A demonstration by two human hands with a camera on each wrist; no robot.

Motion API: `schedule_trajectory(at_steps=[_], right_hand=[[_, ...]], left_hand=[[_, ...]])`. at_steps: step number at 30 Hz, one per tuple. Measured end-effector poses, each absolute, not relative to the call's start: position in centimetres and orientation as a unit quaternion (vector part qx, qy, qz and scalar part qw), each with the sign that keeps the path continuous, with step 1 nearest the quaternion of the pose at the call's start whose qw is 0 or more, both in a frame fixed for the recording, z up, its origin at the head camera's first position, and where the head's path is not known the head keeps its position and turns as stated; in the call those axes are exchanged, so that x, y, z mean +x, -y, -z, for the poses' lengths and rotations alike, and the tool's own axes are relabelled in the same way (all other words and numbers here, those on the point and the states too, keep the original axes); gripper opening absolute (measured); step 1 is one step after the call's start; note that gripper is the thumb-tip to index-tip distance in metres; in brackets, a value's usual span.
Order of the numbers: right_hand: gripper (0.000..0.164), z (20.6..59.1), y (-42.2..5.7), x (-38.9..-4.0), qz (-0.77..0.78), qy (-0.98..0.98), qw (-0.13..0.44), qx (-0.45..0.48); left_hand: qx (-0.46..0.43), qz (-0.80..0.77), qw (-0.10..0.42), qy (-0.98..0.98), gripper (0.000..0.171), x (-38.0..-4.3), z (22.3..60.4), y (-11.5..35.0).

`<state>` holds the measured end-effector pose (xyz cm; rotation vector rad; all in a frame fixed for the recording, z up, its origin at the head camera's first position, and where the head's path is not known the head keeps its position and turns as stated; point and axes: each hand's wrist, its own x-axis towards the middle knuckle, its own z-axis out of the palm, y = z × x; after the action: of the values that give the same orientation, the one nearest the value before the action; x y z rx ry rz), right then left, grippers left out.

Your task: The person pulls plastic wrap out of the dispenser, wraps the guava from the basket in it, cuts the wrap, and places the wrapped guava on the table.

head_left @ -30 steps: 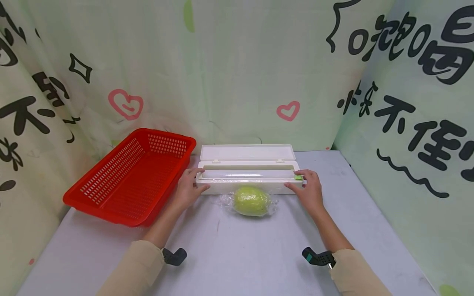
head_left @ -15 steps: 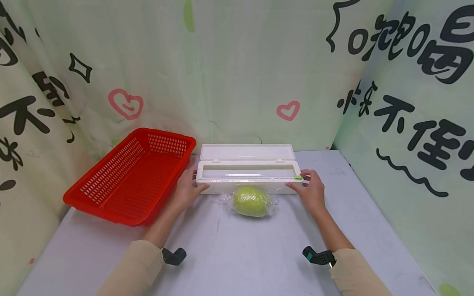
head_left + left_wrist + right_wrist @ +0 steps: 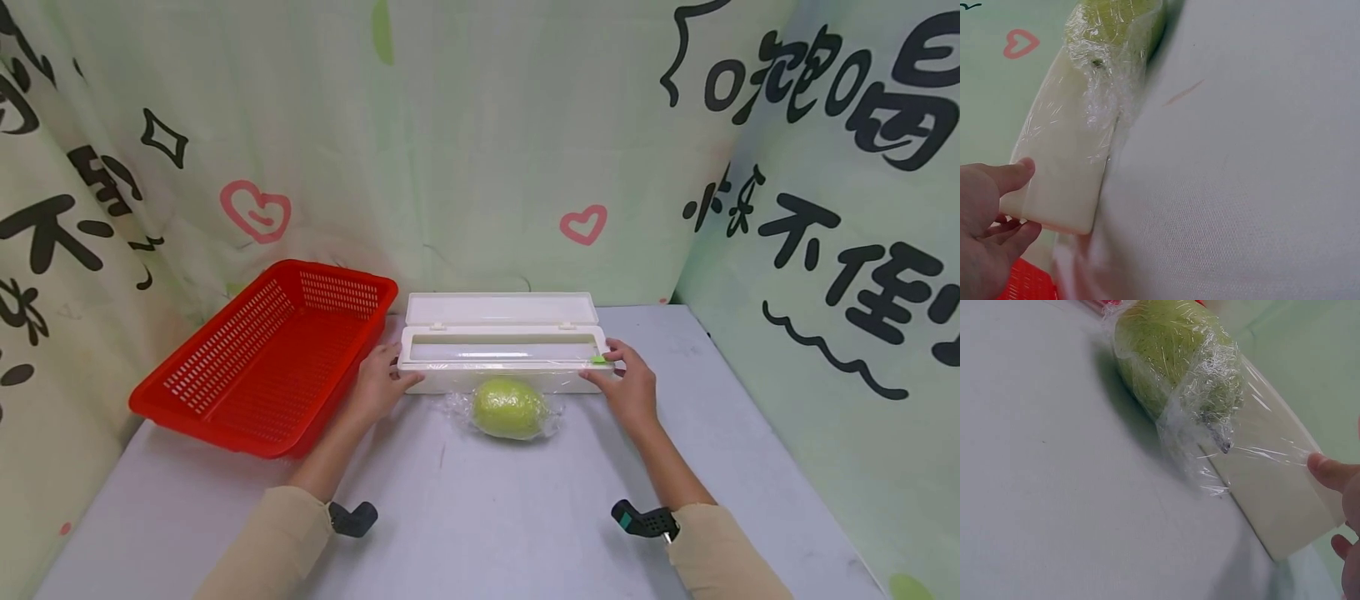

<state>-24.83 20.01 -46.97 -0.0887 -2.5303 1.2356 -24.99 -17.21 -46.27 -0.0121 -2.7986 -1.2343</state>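
Note:
A white cling film dispenser (image 3: pixel 450 380) lies on the table with its lid (image 3: pixel 501 309) raised at the back. My left hand (image 3: pixel 380 382) holds its left end, thumb on the front face and fingers round the end (image 3: pixel 1004 225). At the right end, my right hand (image 3: pixel 628 379) grips the box, thumb on the front and a fingertip at the small green slide cutter (image 3: pixel 597 360). A yellow-green melon-like fruit (image 3: pixel 510 408), wrapped in clear film, sits right before the dispenser. In the right wrist view, film (image 3: pixel 1266 453) stretches from the fruit (image 3: pixel 1160 356) to my thumb.
A red plastic basket (image 3: pixel 300 437) stands to the left, close beside my left forearm. Printed curtains (image 3: pixel 480 150) hang behind the white table (image 3: pixel 487 517) and along both sides. A black camera mount is strapped to each wrist.
My left fingertips have slid off the top edge to the dispenser's left end. My right fingers went down to the side, then back up to the cutter, which sits slightly further left.

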Motion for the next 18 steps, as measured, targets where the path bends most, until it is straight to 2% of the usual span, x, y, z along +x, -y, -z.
schedule_trajectory(at_steps=[9, 18], right_hand=[[0.046, 47.45, -20.45, -24.88, -0.442, 0.878, 0.180, 0.024], [0.036, 47.84, -20.47, -25.28, -0.454, 0.869, 0.190, 0.060]], left_hand=[[-0.010, 0.417, 0.039, 0.908, 0.075, -24.86, 46.10, 17.00], [-0.005, 0.419, 0.037, 0.907, 0.076, -24.74, 46.03, 17.10]])
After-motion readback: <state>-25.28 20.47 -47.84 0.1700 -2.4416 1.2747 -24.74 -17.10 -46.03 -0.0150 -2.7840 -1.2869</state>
